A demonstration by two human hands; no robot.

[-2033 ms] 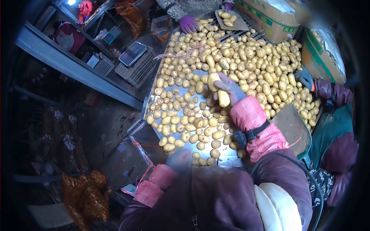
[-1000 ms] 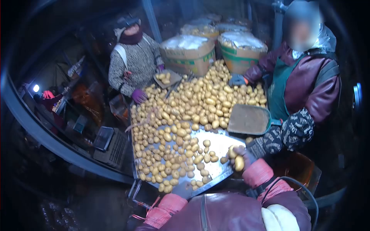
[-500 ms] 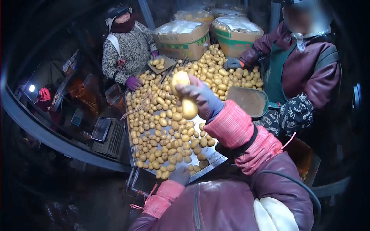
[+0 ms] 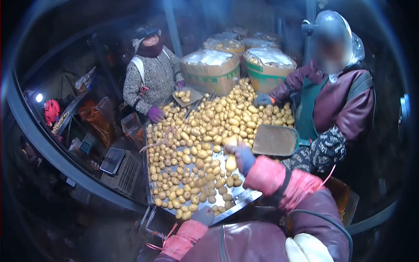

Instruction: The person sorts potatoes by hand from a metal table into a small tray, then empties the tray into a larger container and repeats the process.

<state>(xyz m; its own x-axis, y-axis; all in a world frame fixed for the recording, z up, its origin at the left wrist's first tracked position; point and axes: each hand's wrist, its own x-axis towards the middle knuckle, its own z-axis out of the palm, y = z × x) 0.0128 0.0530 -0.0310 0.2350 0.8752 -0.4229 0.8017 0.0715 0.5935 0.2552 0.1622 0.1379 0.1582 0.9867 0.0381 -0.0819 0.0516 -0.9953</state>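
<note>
My right hand (image 4: 245, 159), in a grey-blue glove, is closed on two large potatoes (image 4: 231, 163) above the right part of the sorting table (image 4: 243, 194). One sticks out on the far side of the fingers, the other on the near side. At the table's near edge, my left hand (image 4: 204, 215) in a grey glove is beside the closest potatoes (image 4: 187, 215); how its fingers are set does not show clearly. A thick layer of loose potatoes (image 4: 218, 114) covers the far part of the table, thinning towards me.
A green-handled scoop (image 4: 275, 140) lies on the right side, by a co-worker in a green apron (image 4: 309, 111). Another co-worker (image 4: 153, 75) at the left holds a scoop with potatoes (image 4: 187, 96). Full cardboard boxes (image 4: 211, 74) stand behind; a scale (image 4: 113, 160) sits left.
My right hand has come down and towards me with the two potatoes, nearer the table. My left hand stays at the near edge. The whole view has shifted slightly.
</note>
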